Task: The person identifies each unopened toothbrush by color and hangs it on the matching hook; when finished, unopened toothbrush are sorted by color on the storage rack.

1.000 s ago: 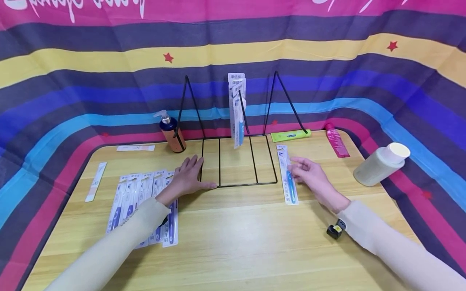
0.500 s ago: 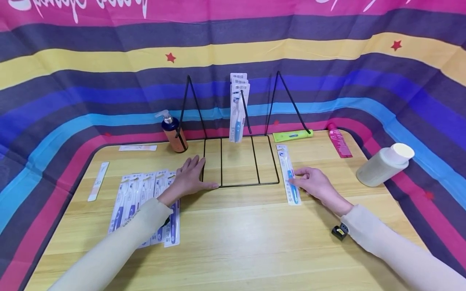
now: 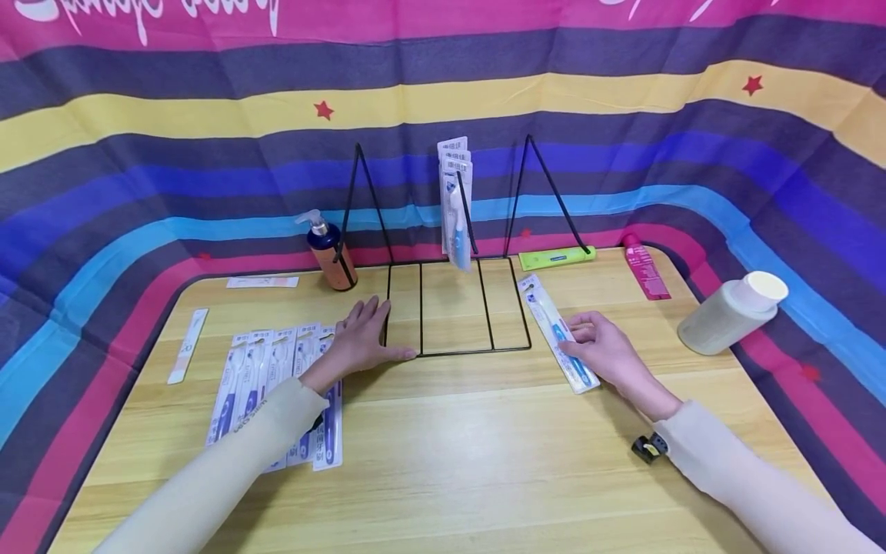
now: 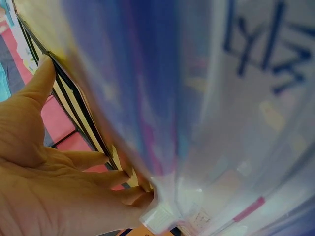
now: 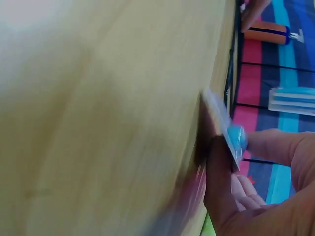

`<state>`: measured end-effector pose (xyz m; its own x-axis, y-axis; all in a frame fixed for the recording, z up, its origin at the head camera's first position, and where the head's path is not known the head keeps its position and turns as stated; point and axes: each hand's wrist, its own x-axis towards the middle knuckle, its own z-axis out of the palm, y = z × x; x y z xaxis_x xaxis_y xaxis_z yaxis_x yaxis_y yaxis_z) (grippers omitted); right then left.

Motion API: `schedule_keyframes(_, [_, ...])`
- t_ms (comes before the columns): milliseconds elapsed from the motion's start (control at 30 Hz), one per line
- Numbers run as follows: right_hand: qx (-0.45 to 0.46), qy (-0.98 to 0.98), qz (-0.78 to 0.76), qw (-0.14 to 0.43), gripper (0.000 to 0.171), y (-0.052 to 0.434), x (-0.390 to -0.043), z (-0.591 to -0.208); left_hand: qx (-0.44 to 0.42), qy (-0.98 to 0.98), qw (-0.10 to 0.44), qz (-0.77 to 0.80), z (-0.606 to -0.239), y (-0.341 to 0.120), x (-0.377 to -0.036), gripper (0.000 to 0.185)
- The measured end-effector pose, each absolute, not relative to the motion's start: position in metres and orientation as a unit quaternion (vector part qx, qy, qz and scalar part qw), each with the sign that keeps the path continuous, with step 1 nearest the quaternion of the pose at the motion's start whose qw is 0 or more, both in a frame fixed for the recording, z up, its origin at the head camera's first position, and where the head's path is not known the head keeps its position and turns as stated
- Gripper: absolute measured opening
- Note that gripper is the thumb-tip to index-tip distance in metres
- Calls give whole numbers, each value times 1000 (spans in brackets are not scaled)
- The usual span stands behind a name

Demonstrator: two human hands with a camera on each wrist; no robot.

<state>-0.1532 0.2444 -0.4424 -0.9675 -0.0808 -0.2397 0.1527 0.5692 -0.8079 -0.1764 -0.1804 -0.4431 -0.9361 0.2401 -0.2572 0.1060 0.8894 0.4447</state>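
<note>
My right hand (image 3: 609, 350) pinches a packaged blue toothbrush (image 3: 543, 314) between thumb and fingers, to the right of the black wire rack (image 3: 471, 353). In the right wrist view that pack (image 5: 216, 118) is edge-on, one end tipped up close over the table. My left hand (image 3: 360, 338) rests with spread fingers at the rack's front left corner; its thumb (image 4: 42, 81) lies along the wire in the left wrist view. Several packaged toothbrushes (image 3: 450, 231) hang from the rack's middle hook. Under my left forearm lies a row of purple packaged toothbrushes (image 3: 224, 400), partly hidden by the sleeve.
Behind the rack's left side stands a pump bottle (image 3: 332, 258). A green tube (image 3: 554, 258), a pink tube (image 3: 645, 269) and a leaning pale bottle (image 3: 723, 315) sit at the right. Two slim white packets (image 3: 187, 346) lie at the left. A striped cloth (image 3: 242, 177) surrounds the table.
My right hand has closed on the blue toothbrush pack and turned it, its lower end swinging right and lifting. The hanging packs sway. My left hand stays at the rack.
</note>
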Motion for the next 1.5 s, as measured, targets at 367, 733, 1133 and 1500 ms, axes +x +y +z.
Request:
schedule_keyframes(367, [6, 777, -623, 92, 48, 226, -136, -426, 89, 958, 156, 224, -443, -180, -176, 117])
schedule_keyframes(733, [-84, 710, -698, 36, 26, 196, -109, -411, 93, 959, 151, 221, -444, -179, -176, 116])
schedule_keyframes(1133, [-213, 646, -730, -66, 17, 168, -104, -398, 83, 958, 157, 223, -445, -180, -177, 118])
schedule_keyframes(1500, [-240, 642, -726, -62, 23, 145, -104, -402, 79, 959, 157, 223, -444, -180, -176, 118])
